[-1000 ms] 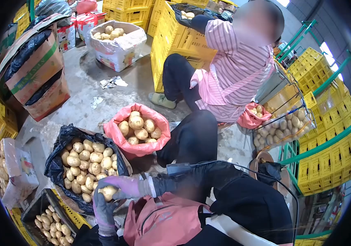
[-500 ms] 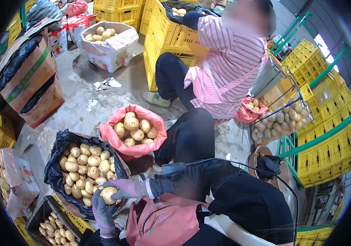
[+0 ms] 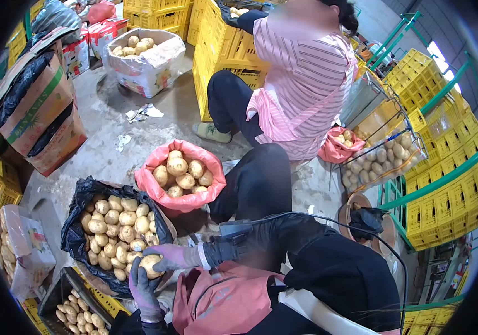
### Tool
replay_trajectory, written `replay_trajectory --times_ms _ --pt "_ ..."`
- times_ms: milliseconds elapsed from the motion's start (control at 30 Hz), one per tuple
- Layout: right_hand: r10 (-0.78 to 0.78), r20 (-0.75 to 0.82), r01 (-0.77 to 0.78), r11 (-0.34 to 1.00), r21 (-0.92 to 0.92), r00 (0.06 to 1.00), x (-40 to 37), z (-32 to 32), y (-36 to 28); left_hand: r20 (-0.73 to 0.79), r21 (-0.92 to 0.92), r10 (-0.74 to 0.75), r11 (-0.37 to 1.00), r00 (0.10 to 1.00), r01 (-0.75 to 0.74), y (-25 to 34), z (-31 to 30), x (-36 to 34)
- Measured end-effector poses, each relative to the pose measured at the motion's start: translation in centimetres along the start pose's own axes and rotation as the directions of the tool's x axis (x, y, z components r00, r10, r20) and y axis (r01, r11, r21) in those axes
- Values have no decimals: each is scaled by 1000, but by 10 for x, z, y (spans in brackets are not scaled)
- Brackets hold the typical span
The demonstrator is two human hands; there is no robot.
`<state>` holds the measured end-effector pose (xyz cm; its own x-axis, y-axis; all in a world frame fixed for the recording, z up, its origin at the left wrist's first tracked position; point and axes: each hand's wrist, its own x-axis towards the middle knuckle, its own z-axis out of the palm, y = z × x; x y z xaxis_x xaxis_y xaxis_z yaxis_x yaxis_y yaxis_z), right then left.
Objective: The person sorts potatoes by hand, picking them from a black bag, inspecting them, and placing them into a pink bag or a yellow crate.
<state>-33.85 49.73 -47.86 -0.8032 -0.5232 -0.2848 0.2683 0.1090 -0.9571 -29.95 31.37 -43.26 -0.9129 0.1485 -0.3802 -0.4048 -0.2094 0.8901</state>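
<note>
A pale, round potato is between my two gloved hands, above the near edge of a box lined with black plastic and filled with potatoes. My right hand, in a grey and purple glove, grips it from the upper right. The fingers of my left hand, gloved alike, curl against its left and lower side; part of their contact is hidden. Just beyond the box stands a pink-lined container of larger potatoes.
A co-worker in a striped top sits beside yellow crates. A white box of potatoes stands at the back. Nearby on the left are a cardboard box and a dark crate of small potatoes. A black cable crosses my legs.
The potato stays between my hands, both shifted slightly right. The co-worker's head and upper body have moved left and up in view. The whole view has shifted a little.
</note>
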Motion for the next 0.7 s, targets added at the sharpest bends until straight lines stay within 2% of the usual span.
replay_trajectory --times_ms 67,133,200,400,467,533,667,700 --pt "4 9 -5 1000 12 1000 -2 -1 -1 -18 -10 -7 1000 1000 7 -2 -2 -1" --pt "7 18 -8 1000 22 1000 -4 -3 -11 -45 81 56 995 997 -53 -4 -4 1" --pt "66 44 -68 997 46 997 -4 -5 -13 -57 58 44 997 997 -41 -10 -10 5" --pt "96 14 -96 993 71 995 -3 -2 -11 -108 -12 -14 1000 994 13 -13 -12 6" --pt "93 14 -94 995 35 996 2 -1 -1 -95 -12 4 1000 995 -5 -13 -12 5" --pt "4 -55 -1 999 47 998 7 4 16 -99 -24 -10 1000 995 8 -9 -8 4" --pt "-14 -80 17 999 44 997 4 6 20 -99 -63 -41 997 994 35 -9 -6 2" --pt "22 -71 -17 998 63 997 3 6 18 -100 -63 -42 997 994 35 -10 -7 2"
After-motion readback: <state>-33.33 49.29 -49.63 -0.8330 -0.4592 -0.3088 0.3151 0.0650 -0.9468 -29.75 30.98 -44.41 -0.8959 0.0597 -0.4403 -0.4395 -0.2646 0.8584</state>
